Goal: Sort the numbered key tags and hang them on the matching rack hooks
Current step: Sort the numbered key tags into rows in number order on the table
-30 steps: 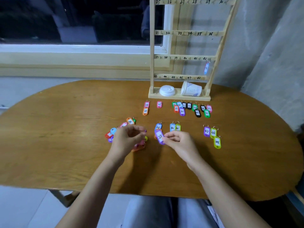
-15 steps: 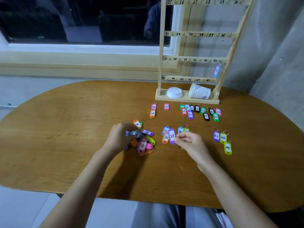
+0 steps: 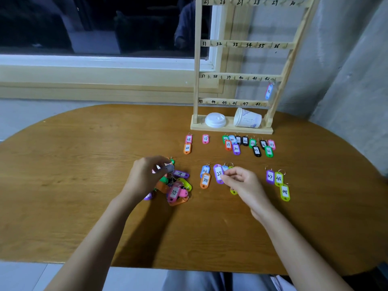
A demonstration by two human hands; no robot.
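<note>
Purple 28 tag (image 3: 218,173) lengthwise toward the rack (image 3: 197,59), ring end far, in right hand (image 3: 244,182) pinch; left hand (image 3: 147,175) grip unclear.

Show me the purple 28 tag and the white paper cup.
Purple plastic tag marked 28 (image 3: 218,173): head view, white label.
White paper cup (image 3: 248,120): head view, side wall.

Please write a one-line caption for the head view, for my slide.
Right hand pinches purple tag 28; left hand grips a blurred tag over the mixed pile, before the numbered rack.
</note>
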